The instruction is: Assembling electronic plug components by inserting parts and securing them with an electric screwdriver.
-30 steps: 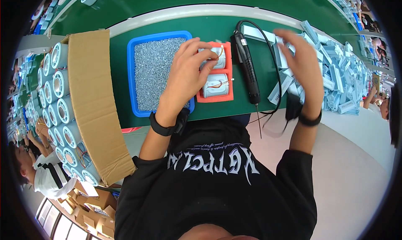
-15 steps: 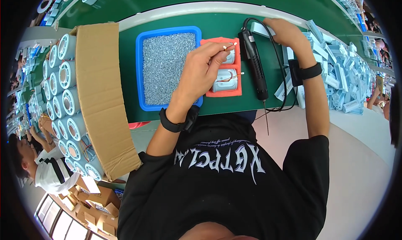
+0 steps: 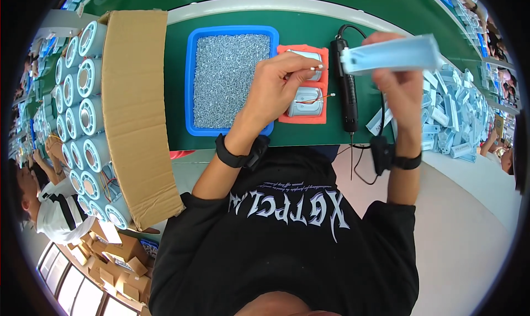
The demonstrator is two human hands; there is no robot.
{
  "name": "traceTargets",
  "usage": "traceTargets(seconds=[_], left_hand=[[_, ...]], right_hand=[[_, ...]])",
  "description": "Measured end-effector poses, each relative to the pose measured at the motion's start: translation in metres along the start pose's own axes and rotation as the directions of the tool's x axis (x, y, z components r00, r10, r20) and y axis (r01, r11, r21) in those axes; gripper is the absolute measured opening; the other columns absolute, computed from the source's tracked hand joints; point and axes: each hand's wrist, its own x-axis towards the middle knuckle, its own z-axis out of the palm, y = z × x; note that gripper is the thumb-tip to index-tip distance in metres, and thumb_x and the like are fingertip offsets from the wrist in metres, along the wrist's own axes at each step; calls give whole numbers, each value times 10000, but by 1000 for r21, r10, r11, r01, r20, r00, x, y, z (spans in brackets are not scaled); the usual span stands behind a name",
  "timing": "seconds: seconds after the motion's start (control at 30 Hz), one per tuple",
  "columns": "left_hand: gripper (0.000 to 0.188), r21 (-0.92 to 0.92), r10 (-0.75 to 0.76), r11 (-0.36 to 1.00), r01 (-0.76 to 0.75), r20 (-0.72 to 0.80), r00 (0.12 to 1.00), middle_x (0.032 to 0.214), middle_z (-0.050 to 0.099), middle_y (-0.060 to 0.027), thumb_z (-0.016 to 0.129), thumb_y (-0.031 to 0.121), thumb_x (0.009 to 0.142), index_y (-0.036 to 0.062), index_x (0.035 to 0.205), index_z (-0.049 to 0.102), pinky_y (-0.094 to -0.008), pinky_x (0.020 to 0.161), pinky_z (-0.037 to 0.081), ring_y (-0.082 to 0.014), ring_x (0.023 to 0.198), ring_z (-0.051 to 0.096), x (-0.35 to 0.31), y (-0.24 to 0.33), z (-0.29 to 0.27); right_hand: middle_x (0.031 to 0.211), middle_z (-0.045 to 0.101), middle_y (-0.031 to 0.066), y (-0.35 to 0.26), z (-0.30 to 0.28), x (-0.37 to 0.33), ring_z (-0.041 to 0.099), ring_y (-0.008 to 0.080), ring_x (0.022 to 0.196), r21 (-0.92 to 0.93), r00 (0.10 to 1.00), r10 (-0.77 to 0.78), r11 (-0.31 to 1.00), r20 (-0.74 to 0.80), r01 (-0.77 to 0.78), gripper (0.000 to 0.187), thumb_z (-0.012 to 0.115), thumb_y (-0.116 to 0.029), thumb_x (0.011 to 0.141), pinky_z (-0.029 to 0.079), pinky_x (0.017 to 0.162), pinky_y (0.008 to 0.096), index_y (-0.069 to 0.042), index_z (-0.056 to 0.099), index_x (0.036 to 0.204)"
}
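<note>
My left hand (image 3: 266, 92) pinches thin wires with small white connectors at its fingertips, above the far white housing (image 3: 313, 56). That housing and a nearer one (image 3: 298, 107), with coloured wires lying over it, sit in a coral-red holder (image 3: 316, 85). My fingers partly cover the far housing. On the right, my right hand (image 3: 406, 95) grips a long light-blue plastic cover (image 3: 392, 55), raised above the bench and slightly blurred. A black electric screwdriver (image 3: 346, 95) lies between the holder and that hand, its bit pointing toward me past the bench edge.
Left of the holder stands a blue tray (image 3: 191, 84) full of small screws. Farther left, a cardboard sheet (image 3: 135, 106) stands beside stacked white cylindrical parts (image 3: 87, 77). A pile of light-blue covers (image 3: 450, 114) lies at right. The screwdriver's black cable (image 3: 359, 30) loops near my right hand.
My right hand has lifted a light-blue cover from beside the pile and brought it nearer to me, above the bench. The left hand keeps its pinch on the wires. The view has shifted slightly.
</note>
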Motion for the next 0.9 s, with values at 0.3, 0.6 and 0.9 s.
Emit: traceTargets(seconds=[0.3,0.6,0.9], left_hand=[[138,16,71,997,-71,-13,997,804,643,-116,615,-21,782,7,906,666,-301,627,502,-241,697,626,1,-4,0],[154,46,67,997,-68,10,998,801,623,-105,613,-30,775,20,911,667,-301,591,492,-241,656,604,2,-8,-1],[347,350,89,933,-86,8,996,962,616,-98,684,50,706,66,1048,628,-374,810,457,-283,913,563,2,-6,-7]], right_hand=[[1092,565,85,32,19,-5,567,196,957,-136,988,-141,979,64,149,399,748,-56,727,474,795,290,-39,573,1085],[1043,596,87,28,21,-1,561,240,969,-318,972,-176,923,153,218,454,790,-97,661,456,833,322,-45,573,1056],[1049,584,98,46,28,-2,573,228,968,-402,981,-128,898,148,178,398,756,-76,715,465,836,314,-39,568,1064]])
